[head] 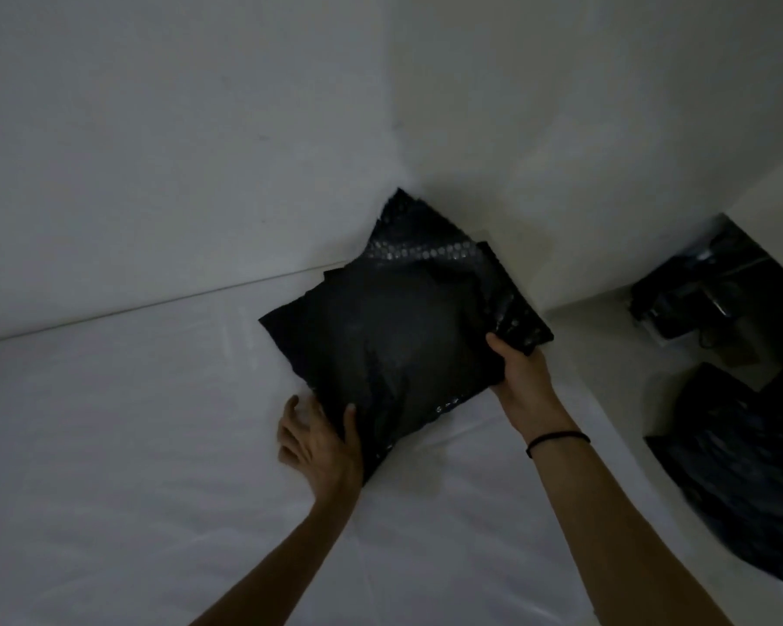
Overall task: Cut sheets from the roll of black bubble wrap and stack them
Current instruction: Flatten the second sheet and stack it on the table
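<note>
A stack of black bubble wrap sheets [398, 327] lies on the white surface [132, 445] in the corner where two walls meet. My left hand [319, 445] grips the stack's near left edge, thumb on top and fingers spread beside it. My right hand [518, 368] holds the right edge, thumb over the top sheet. The far end of the stack leans up against the wall. A larger mass of black bubble wrap [742, 472], possibly the roll, lies at the right edge of the view.
White walls [200, 151] close off the far side and the right. A dark gap at the right holds black equipment [697, 300] with cables. A black band circles my right wrist [557, 440].
</note>
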{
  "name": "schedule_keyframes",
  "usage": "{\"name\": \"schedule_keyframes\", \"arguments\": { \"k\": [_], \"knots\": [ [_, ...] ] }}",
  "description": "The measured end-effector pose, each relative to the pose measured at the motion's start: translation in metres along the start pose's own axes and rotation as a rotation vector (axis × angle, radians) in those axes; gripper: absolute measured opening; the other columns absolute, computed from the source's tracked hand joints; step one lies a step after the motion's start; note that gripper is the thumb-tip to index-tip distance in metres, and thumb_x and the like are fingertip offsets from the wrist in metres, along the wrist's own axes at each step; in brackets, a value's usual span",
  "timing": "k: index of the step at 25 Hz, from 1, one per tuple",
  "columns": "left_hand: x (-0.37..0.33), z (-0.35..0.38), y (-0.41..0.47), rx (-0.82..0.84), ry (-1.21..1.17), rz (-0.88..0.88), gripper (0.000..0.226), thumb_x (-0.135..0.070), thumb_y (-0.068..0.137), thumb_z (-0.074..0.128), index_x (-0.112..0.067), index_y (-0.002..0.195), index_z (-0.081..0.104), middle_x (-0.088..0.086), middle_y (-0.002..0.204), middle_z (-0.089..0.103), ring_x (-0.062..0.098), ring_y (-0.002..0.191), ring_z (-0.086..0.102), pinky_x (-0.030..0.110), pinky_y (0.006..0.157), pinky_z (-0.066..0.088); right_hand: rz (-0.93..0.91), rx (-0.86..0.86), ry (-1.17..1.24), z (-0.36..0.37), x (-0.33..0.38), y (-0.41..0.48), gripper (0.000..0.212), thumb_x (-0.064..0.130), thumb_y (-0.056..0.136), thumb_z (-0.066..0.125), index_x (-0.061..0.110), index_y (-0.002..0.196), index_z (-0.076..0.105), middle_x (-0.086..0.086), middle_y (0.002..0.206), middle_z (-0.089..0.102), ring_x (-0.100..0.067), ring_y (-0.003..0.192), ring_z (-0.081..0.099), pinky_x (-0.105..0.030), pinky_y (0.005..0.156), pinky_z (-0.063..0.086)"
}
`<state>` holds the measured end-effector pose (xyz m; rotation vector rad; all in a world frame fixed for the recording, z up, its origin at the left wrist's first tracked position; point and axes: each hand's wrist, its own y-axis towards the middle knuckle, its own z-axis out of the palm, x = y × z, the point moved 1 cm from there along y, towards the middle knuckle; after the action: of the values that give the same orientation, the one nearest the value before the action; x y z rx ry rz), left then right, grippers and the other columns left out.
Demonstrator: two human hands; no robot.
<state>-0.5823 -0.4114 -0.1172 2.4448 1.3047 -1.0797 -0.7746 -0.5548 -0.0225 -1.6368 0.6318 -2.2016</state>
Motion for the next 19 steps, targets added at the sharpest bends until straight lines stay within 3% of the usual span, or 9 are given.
{"name": "schedule_keyframes", "arguments": {
  "k": [4, 6, 9, 11, 13, 15, 17, 19],
  "knots": [
    [-0.021, 0.004, 0.038, -0.013, -0.028, -0.103, 0.043, -0.038, 0.086, 0.072, -0.013, 0.119, 0.061, 0.012, 0.139, 0.039, 0.035, 0.128, 0.032, 0.05, 0.108, 0.024, -0.044, -0.053, -0.022, -0.021, 0.005, 0.033, 0.061, 0.016, 0.09, 0.073, 0.011, 0.145, 0.048, -0.009, 0.136, 0.06, -0.024, 0.117, 0.061, -0.04, 0.098, 0.053],
    [-0.032, 0.007, 0.05, -0.008, 0.009, -0.074, 0.033, -0.03, 0.087, 0.072, -0.01, 0.112, 0.065, 0.013, 0.134, 0.043, 0.035, 0.124, 0.035, 0.048, 0.105, 0.027, -0.021, -0.076, -0.081, -0.023, 0.006, 0.042, 0.068, 0.026, 0.086, 0.077, 0.013, 0.146, 0.048, -0.009, 0.138, 0.059, -0.025, 0.119, 0.06, -0.044, 0.104, 0.05],
    [-0.039, 0.007, 0.056, -0.037, -0.026, 0.018, 0.025, -0.023, 0.095, 0.064, -0.004, 0.11, 0.065, 0.016, 0.123, 0.057, 0.035, 0.113, 0.048, 0.047, 0.098, 0.04, -0.036, -0.165, -0.232, -0.028, 0.002, 0.046, 0.06, 0.028, 0.09, 0.072, 0.012, 0.143, 0.05, -0.009, 0.135, 0.06, -0.027, 0.118, 0.059, -0.045, 0.105, 0.049],
    [-0.048, -0.007, 0.058, -0.058, -0.186, 0.046, 0.021, -0.026, 0.1, 0.055, -0.009, 0.109, 0.062, 0.01, 0.105, 0.065, 0.025, 0.095, 0.06, 0.037, 0.082, 0.05, -0.076, -0.158, -0.217, -0.036, 0.003, 0.05, 0.057, 0.024, 0.088, 0.074, 0.012, 0.14, 0.054, -0.009, 0.133, 0.062, -0.025, 0.116, 0.061, -0.043, 0.105, 0.05],
    [-0.069, -0.022, 0.06, -0.019, -0.356, 0.106, 0.012, -0.027, 0.102, 0.052, -0.017, 0.106, 0.058, -0.007, 0.092, 0.063, 0.0, 0.079, 0.059, 0.015, 0.069, 0.048, -0.115, -0.1, -0.156, -0.044, 0.008, 0.05, 0.052, 0.023, 0.086, 0.077, 0.016, 0.135, 0.059, -0.005, 0.126, 0.066, -0.021, 0.113, 0.064, -0.04, 0.101, 0.052],
    [-0.094, -0.026, 0.067, -0.007, -0.431, 0.184, 0.006, -0.026, 0.102, 0.053, -0.021, 0.104, 0.056, -0.016, 0.088, 0.059, -0.01, 0.077, 0.056, 0.004, 0.064, 0.043, -0.136, -0.127, -0.074, -0.052, 0.011, 0.053, 0.041, 0.02, 0.086, 0.077, 0.02, 0.125, 0.064, -0.002, 0.118, 0.069, -0.02, 0.11, 0.066, -0.04, 0.098, 0.053],
    [-0.112, -0.016, 0.078, 0.011, -0.44, 0.201, 0.007, -0.024, 0.102, 0.055, -0.02, 0.106, 0.058, -0.014, 0.092, 0.061, -0.007, 0.079, 0.056, 0.008, 0.069, 0.046, -0.118, -0.193, -0.029, -0.062, 0.008, 0.06, 0.041, 0.017, 0.086, 0.077, 0.018, 0.124, 0.064, -0.004, 0.115, 0.069, -0.022, 0.108, 0.066, -0.043, 0.099, 0.053],
    [-0.112, 0.002, 0.094, 0.051, -0.398, 0.144, 0.014, -0.021, 0.1, 0.056, -0.011, 0.111, 0.059, -0.002, 0.1, 0.064, 0.004, 0.08, 0.057, 0.021, 0.075, 0.048, -0.103, -0.245, -0.084, -0.07, 0.005, 0.074, 0.037, 0.015, 0.085, 0.078, 0.015, 0.121, 0.066, -0.009, 0.117, 0.069, -0.024, 0.105, 0.067, -0.041, 0.098, 0.054]
  ]
}}
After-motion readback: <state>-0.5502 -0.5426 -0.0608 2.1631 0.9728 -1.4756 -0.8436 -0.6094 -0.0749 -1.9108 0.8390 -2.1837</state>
